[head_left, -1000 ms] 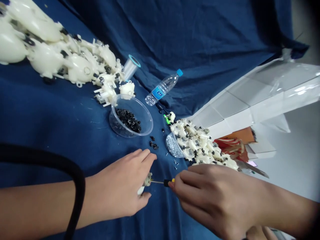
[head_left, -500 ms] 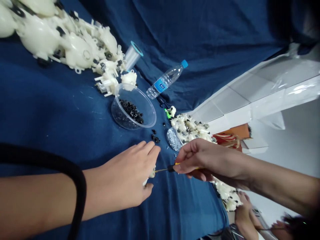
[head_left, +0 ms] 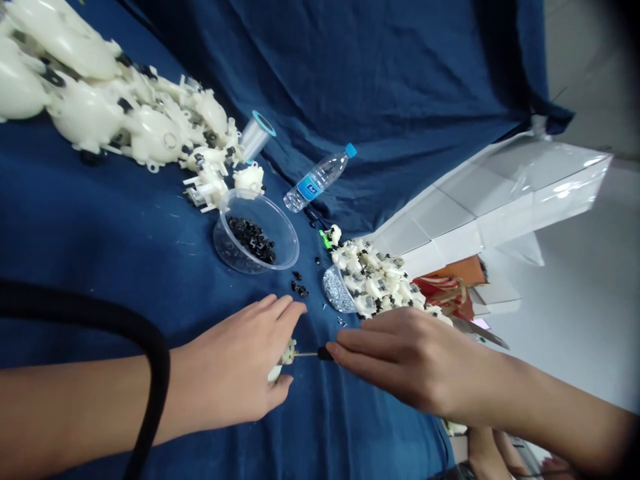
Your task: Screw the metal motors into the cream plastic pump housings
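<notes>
My left hand (head_left: 240, 363) is closed round a small cream plastic part (head_left: 289, 352), most of it hidden under the palm. In my right hand (head_left: 400, 357) is a screwdriver (head_left: 325, 353) with a dark handle end, its fingers wrapped over the handle. The thin shaft points left, and its tip meets the cream part. Just above the hands lie loose black pieces (head_left: 300, 288) and a few small screws (head_left: 341, 321). A clear tub of silvery screws (head_left: 339, 291) stands above my right hand.
A clear bowl (head_left: 287, 250) holds many small black pieces. Cream plastic parts (head_left: 155, 137) are heaped at upper left, with another pile (head_left: 383, 273) right of centre. Beyond stand a spool (head_left: 257, 133) and a water bottle (head_left: 320, 179). Another person's limb (head_left: 483, 453) shows at lower right.
My right hand has turned from a loose fingertip hold to a palm-down wrap over the screwdriver handle. The view has shifted slightly; my left hand keeps its hold.
</notes>
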{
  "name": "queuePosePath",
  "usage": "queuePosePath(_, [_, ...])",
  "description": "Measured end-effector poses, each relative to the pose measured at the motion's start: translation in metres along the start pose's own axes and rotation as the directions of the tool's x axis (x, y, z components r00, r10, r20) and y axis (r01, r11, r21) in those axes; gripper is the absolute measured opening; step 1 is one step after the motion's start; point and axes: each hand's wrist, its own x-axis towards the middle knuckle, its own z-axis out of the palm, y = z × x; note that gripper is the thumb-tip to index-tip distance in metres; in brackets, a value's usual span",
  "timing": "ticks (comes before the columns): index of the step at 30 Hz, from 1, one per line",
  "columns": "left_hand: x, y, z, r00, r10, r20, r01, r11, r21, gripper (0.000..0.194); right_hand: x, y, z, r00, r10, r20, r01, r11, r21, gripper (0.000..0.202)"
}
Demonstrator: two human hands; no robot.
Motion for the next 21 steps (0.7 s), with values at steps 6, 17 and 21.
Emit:
queuePosePath(6, [0.001, 0.002, 0.001, 1.0, -0.008, 0.0, 0.008, 1.0, 0.01, 0.04, 0.01, -0.007, -0.001, 0.991, -0.126, 0.047, 0.132, 0.979, -0.157, 0.044])
queuePosePath(17, [0.003, -0.001, 0.007, 0.998, 0.016, -0.054, -0.016, 1.0, 0.01, 0.059, 0.025, -0.003, 0.007, 0.361, 0.705, 0.611, -0.814, -0.081, 0.575, 0.029])
queuePosePath(21, [0.001, -0.001, 0.005, 0.999, 0.026, -0.023, -0.026, 1.0, 0.009, 0.053, 0.031, -0.001, -0.004, 0.387, 0.622, 0.681, -0.816, -0.112, 0.567, 0.029])
